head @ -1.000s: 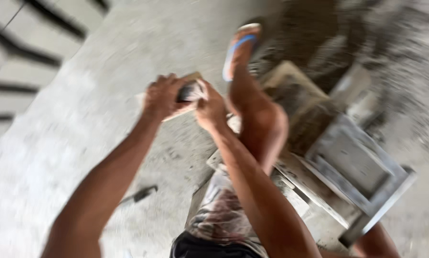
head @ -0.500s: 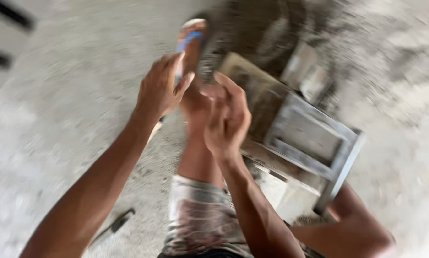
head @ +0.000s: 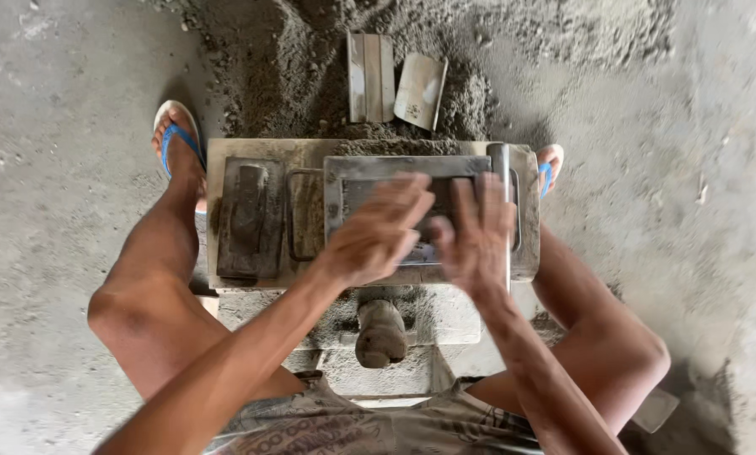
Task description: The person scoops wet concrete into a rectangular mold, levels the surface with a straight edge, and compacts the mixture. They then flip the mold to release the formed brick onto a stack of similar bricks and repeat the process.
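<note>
A grey rectangular metal mould frame [head: 420, 168] lies on a low workbench [head: 226, 152] between my knees. My left hand [head: 376, 229] hovers over the frame's left half, fingers spread and blurred with motion. My right hand [head: 477, 234] is beside it over the right half, fingers apart, nothing gripped. Whether either palm touches the mould I cannot tell. A dark flat block with a raised handle [head: 250, 219] rests on the bench's left part.
A heap of damp grey sand-cement mix [head: 293, 67] lies beyond the bench, with two flat metal plates [head: 395, 80] on it. My feet in blue sandals [head: 176, 139] flank the bench. A stubby handle [head: 380, 333] sticks out below the bench. Concrete floor all around.
The view swung from the floor at my left down onto the bench. My hands, raised together near my left foot before, have come down over the mould frame.
</note>
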